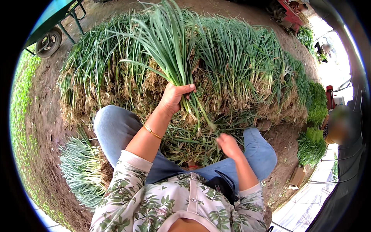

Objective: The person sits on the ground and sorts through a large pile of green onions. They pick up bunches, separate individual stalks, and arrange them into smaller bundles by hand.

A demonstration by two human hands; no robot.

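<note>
My left hand [175, 97] is closed around a bunch of green onions [174, 58], held upright over the pile, leaves upward and roots pointing down. One stalk slants out of the bunch toward my right hand [228, 144], which is blurred, just below that stalk's root end; whether it touches anything cannot be made out. Behind the bunch lies a large heap of green onions [237, 61] with brown, soil-coloured roots facing me. Loose leaves and trimmings [191, 145] cover the ground between my knees. A smaller pile with pale stems [84, 171] lies beside my left knee.
A green wheelbarrow [47, 20] stands at the upper left on bare soil. Leafy green bunches [311, 146] and a cardboard box [297, 176] are on the right. A person [340, 124] is at the right edge; others are farther off at the upper right. Low green plants grow along the left.
</note>
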